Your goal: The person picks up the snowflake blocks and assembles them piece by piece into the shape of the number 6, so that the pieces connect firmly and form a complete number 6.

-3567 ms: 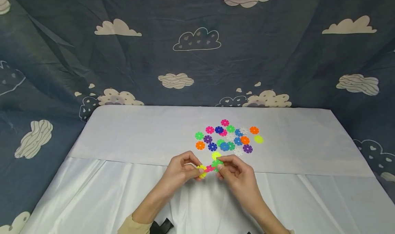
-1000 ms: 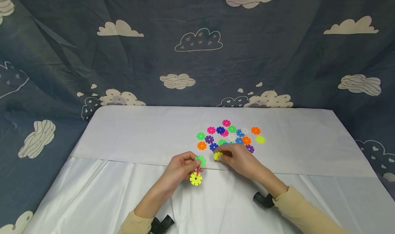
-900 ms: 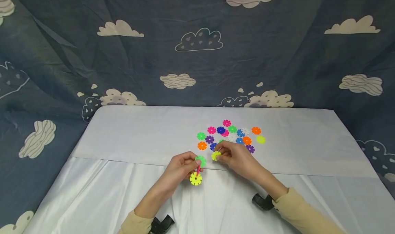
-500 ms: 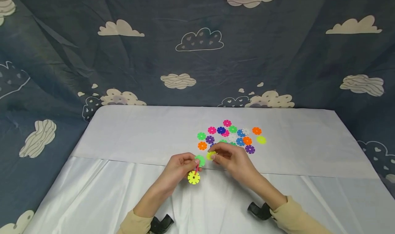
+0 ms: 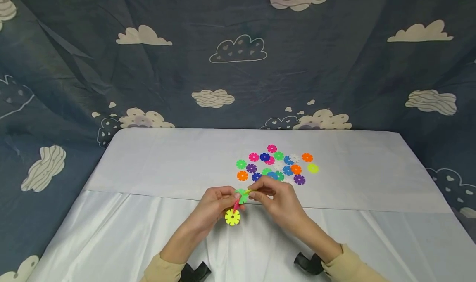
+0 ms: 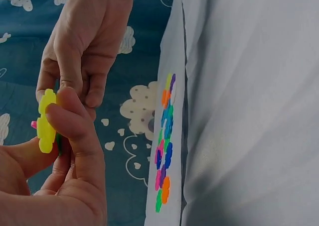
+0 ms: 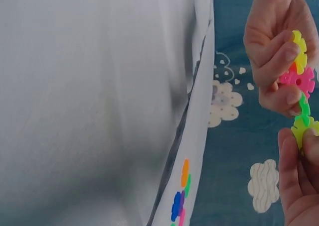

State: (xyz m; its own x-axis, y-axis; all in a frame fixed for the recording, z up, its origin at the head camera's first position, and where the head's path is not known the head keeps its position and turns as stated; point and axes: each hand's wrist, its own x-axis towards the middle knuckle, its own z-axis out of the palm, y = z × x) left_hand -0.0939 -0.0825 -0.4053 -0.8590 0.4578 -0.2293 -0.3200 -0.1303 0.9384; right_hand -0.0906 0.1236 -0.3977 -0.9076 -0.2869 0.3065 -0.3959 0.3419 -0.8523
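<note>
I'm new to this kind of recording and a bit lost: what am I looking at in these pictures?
There is no machine here: a person works bare-handed. The big picture comes from a camera worn on the head, looking forward and down; the two smaller ones come from cameras on the left and right wrists. Colourful notched discs lie on a white-covered table before a dark cloud-patterned cloth. The left hand has in its grip a joined yellow disc, pink disc and green disc; the right hand pinches another yellow disc against the green one.
</note>
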